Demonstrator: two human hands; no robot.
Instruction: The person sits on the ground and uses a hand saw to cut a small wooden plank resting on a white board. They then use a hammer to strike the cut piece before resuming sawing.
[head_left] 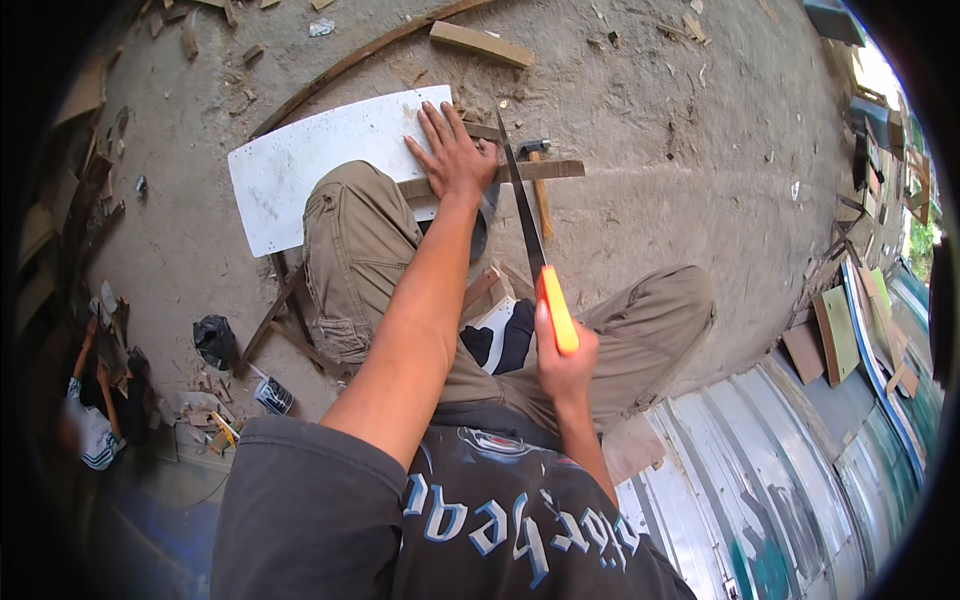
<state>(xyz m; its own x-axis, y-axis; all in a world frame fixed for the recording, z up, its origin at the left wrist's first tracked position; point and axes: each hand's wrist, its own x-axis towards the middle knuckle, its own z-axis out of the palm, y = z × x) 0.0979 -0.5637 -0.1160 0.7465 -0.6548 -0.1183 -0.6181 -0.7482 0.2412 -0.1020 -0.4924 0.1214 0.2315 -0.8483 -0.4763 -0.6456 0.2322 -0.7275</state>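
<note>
Illumination is adequate: diffuse daylight over the dirt ground [690, 225], shadows soft. The opening [872, 68] at upper right is overexposed to white. Bright glare streaks the corrugated metal sheets [705, 450] at lower right. The left margin is dim. Edges of the white board [290, 180] bow; corners vignette to black. Centre reads sharp; the co-worker [100, 445], far left, is blurred.

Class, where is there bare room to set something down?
Mostly bare: ground right of the hammer, beyond the right knee, short of the scrap panels; also left of the white board. Crowded: the board's right end, where left hand, wood strip, saw and hammer bunch.
</note>
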